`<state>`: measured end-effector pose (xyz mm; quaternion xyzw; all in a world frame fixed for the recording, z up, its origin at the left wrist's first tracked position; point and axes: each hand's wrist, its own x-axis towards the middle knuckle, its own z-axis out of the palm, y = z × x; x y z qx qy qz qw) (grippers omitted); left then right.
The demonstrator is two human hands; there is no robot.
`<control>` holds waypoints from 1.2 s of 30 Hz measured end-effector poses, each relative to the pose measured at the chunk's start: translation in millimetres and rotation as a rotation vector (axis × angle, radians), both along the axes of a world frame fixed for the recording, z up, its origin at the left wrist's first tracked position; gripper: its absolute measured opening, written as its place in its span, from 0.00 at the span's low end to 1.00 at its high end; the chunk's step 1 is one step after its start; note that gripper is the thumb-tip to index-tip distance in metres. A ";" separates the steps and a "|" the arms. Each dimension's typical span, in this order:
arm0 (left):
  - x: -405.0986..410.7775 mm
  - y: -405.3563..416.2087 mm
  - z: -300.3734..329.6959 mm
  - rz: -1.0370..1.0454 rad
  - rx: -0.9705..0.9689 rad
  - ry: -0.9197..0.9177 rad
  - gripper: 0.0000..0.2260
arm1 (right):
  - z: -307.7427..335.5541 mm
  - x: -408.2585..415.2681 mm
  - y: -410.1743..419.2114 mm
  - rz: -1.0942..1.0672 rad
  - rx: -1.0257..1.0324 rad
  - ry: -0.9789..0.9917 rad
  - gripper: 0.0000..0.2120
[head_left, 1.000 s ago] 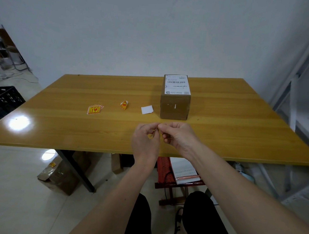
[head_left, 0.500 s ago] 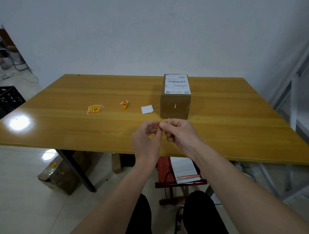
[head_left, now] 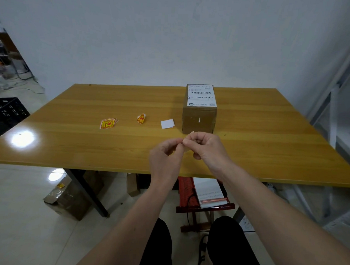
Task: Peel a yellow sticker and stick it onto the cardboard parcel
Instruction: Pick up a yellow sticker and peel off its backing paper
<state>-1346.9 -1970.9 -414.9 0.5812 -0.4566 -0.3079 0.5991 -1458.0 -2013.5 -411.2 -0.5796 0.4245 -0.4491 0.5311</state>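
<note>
The cardboard parcel (head_left: 199,117) stands upright on the wooden table (head_left: 69,147), a white shipping label on its top. Just in front of it, my left hand (head_left: 166,158) and my right hand (head_left: 207,147) meet fingertip to fingertip above the table. Both pinch a small sticker (head_left: 188,136), of which only a pale corner shows between the fingers. A small stack of yellow stickers (head_left: 108,123) lies flat at the table's left. A curled yellow sticker (head_left: 141,118) sits between that stack and the parcel.
A white backing paper (head_left: 167,123) lies just left of the parcel. Under the table are a red stool with papers (head_left: 205,195) and cardboard boxes (head_left: 67,197) on the floor. A black crate (head_left: 4,115) stands at far left, a metal frame (head_left: 332,99) at right.
Both hands have lifted and shifted forward toward the parcel, still pinched together on the sticker. A pale corner of it now sticks up between the fingertips.
</note>
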 end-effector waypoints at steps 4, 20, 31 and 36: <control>6.4 -0.7 0.6 -0.023 0.014 -0.042 0.11 | 0.7 -1.1 1.1 -0.012 -0.105 0.079 0.05; 25.7 -5.0 -1.3 -0.159 0.077 -0.082 0.04 | -0.7 -3.7 -1.2 0.029 -0.452 0.470 0.09; 21.8 -4.3 -4.6 -0.136 0.059 -0.080 0.06 | -6.3 -1.6 0.4 0.035 -0.465 0.506 0.08; 23.2 -4.5 -7.2 -0.159 0.122 0.015 0.05 | -4.4 -2.1 2.0 0.049 -0.426 0.444 0.10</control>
